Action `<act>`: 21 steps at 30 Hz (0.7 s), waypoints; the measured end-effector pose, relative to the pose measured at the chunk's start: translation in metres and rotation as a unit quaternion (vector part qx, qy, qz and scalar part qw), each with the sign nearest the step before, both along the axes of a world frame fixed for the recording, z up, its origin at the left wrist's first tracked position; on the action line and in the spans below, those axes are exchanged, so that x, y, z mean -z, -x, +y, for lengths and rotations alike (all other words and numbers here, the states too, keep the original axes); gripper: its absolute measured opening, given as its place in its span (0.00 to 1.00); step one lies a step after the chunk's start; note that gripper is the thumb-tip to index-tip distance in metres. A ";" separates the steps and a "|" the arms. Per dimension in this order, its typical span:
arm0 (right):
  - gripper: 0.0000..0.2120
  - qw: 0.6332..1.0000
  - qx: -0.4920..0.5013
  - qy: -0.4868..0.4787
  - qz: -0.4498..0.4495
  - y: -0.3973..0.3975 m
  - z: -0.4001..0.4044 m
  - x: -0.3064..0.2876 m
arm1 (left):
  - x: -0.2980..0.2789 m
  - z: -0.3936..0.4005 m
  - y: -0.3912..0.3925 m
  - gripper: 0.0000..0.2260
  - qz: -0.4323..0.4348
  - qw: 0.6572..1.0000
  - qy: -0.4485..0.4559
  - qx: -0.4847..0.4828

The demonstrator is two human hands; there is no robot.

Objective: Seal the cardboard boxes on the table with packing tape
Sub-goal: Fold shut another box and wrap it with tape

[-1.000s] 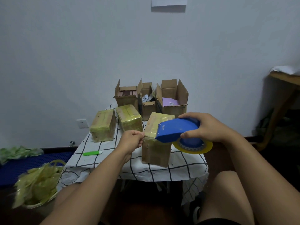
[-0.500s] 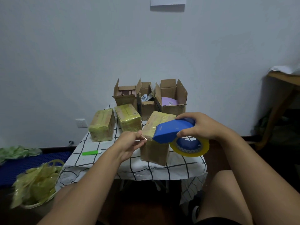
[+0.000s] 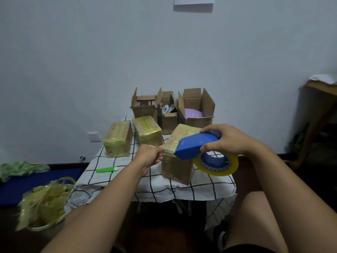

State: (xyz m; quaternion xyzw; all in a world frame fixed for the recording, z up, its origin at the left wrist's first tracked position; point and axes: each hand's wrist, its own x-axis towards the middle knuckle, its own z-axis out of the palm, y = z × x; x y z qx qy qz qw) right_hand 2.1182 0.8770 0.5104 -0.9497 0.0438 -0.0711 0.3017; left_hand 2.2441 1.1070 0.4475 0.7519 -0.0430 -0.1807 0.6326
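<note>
Cardboard boxes are the job, and the near box (image 3: pixel 177 157) at the front of the desk (image 3: pixel 182 190) is the one you are working on. Over the last second your left hand (image 3: pixel 150 157) has gone from a closed pinch to a looser one and back to a tight pinch at the box's upper left edge, while your right hand (image 3: pixel 228 141) has kept the blue tape dispenser (image 3: pixel 196 146) almost where it was, just in front of that box's top right corner. I judge that you are tugging the tape end free and setting it on the box, so a new strip is starting rather than finishing.

Your left hand's fingers are curled and pinched together; I take it they hold the tape end, though the film itself is too thin to see. Your right hand is wrapped round the dispenser, thumb underneath, with the yellow tape roll (image 3: pixel 217 164) hanging below it.

Behind and to the left of the near box sit two taped boxes (image 3: pixel 118 138), already wrapped. Straight behind it, against the wall, three open boxes (image 3: pixel 197 108) remain unsealed. Left of it lies a green cutter (image 3: pixel 106 169).
</note>
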 end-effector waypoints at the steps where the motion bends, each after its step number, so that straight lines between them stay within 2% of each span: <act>1: 0.27 1.000 0.002 0.000 0.001 0.001 0.001 0.000 | 0.001 -0.001 0.000 0.12 -0.002 1.000 -0.001 -0.002; 6: 0.27 1.000 0.005 0.002 0.004 0.003 0.004 0.000 | 0.008 -0.003 0.000 0.09 -0.027 0.999 0.007 -0.019; 13: 0.27 1.000 0.002 -0.002 0.001 0.002 0.007 0.000 | 0.017 -0.004 0.006 0.08 -0.171 0.981 -0.073 -0.063; 17: 0.27 1.000 0.002 0.002 0.005 -0.001 0.009 -0.001 | 0.018 -0.004 0.001 0.08 -0.169 0.981 -0.065 -0.064; 21: 0.27 1.000 0.001 0.002 0.009 -0.003 0.014 -0.002 | 0.019 -0.003 -0.004 0.09 -0.112 0.991 -0.010 -0.071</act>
